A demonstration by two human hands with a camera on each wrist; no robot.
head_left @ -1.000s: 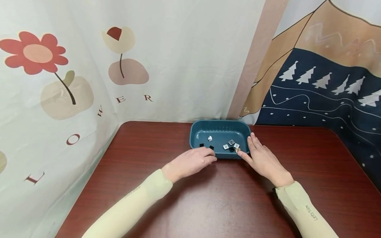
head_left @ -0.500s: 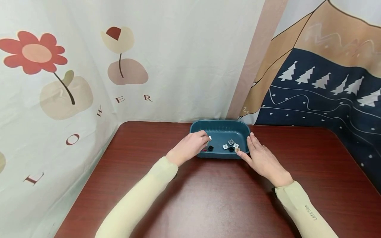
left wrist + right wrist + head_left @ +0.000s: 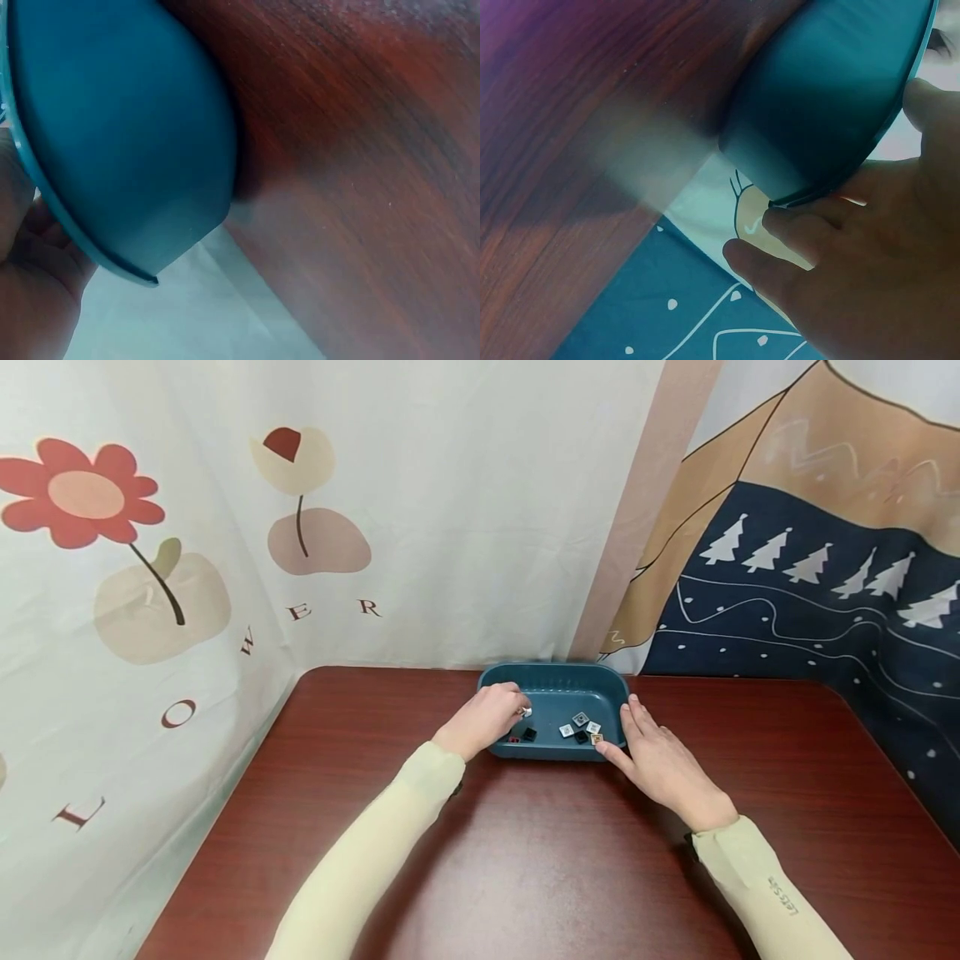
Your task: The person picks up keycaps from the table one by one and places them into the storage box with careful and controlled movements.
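Observation:
A blue-teal plastic tray [image 3: 555, 752] stands at the table's far edge and holds several small pieces. My left hand [image 3: 483, 718] reaches over its left end, fingertips pinching a small white piece [image 3: 527, 712] of unclear shape. Just below those fingers lie a black square piece [image 3: 529, 735] and a small red-and-black piece [image 3: 514, 740]. My right hand [image 3: 660, 764] rests on the tray's right end, fingers extended along the outside and thumb at the near rim. In the left wrist view the tray wall [image 3: 135, 135] hides most of the left fingers.
Toward the tray's right side lie white [image 3: 566, 731], grey [image 3: 581, 719], black [image 3: 581, 737] and tan [image 3: 596, 739] square pieces, like upturned keycaps. The dark red wooden table [image 3: 570, 860] extends toward me. Printed cloth curtains [image 3: 465, 527] hang behind.
My left hand has moved from the tray's near rim over its left end and in to the white piece. The red-and-black piece has come into sight. The right hand stays put.

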